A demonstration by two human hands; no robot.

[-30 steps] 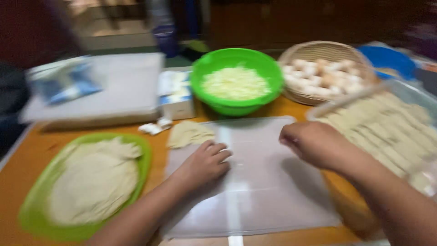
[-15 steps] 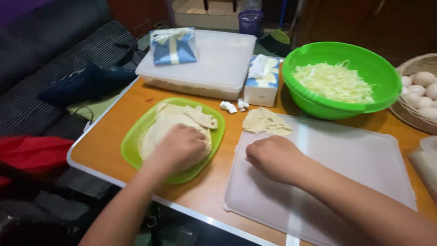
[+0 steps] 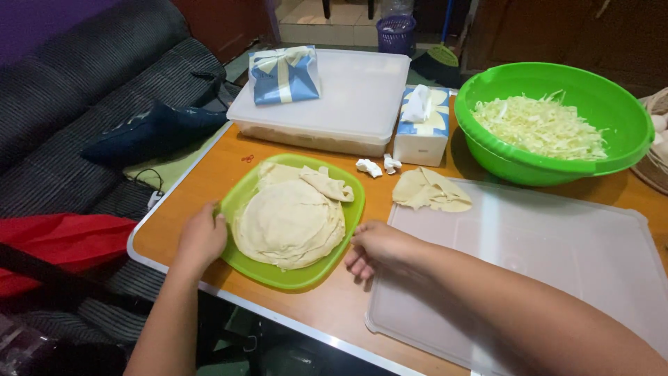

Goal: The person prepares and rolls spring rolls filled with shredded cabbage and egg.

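- Hands frame a green plate (image 3: 278,277) at lower centre of the frame, on an orange table (image 3: 209,174).
- Left hand (image 3: 202,237) grips the plate's left rim, fingers curled over the edge.
- Right hand (image 3: 376,247) rests loosely curled at the plate's right rim, holding nothing.
- Stack of thin dough wrappers (image 3: 289,223) lies on the plate.
- Translucent plastic board (image 3: 543,251) sits to the right, a crumpled wrapper (image 3: 430,190) at its upper left corner.
- Green bowl (image 3: 487,139) of shredded cabbage (image 3: 543,129) stands upper right.
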